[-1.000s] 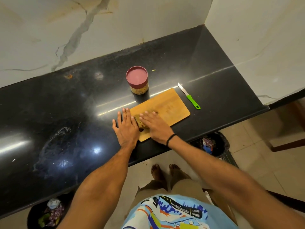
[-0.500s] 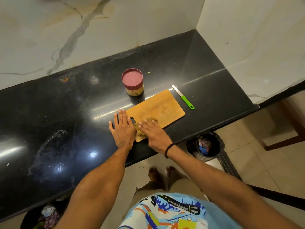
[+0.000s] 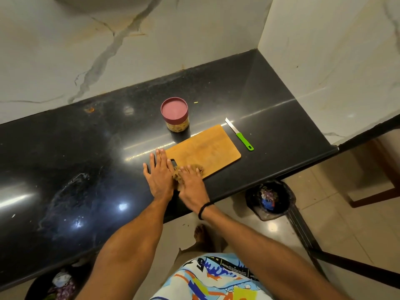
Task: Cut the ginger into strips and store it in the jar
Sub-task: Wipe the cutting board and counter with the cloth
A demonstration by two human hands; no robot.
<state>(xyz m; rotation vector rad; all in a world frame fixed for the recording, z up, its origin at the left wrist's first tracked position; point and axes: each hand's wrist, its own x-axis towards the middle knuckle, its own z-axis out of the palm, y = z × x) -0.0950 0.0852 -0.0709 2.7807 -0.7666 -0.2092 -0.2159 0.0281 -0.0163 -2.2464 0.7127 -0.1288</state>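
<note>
**Clerk:** Entry one, the hands?

**Recorder:** The left hand [image 3: 159, 177] lay palm down with its fingers straight and slightly spread. It rested partly on the black counter [image 3: 86, 148] and partly on the left end of the cutting board [image 3: 207, 148], and it held nothing. The right hand [image 3: 191, 184] lay palm down just beside it. Its fingers were stretched out and rested on top of the ginger [image 3: 176, 175], with no visible grip on it. A black band [image 3: 204, 210] circled that wrist.

**Clerk:** Entry two, the ginger?

**Recorder:** A tan, shredded heap sat at the near left corner of the board, between the two hands and partly under the right fingers.

**Clerk:** Entry three, the vessel?

**Recorder:** The jar [image 3: 175, 118] stood upright on the counter just beyond the board's far edge. Its pink lid was on, and pale yellow pieces showed through the wall.

**Clerk:** Tools?

**Recorder:** The knife [image 3: 239, 134] had a green handle. It lay flat on the counter just off the board's right end, untouched.

**Clerk:** Below the counter?

**Recorder:** A dark bin [image 3: 270, 200] holding scraps stood on the tiled floor.
</note>
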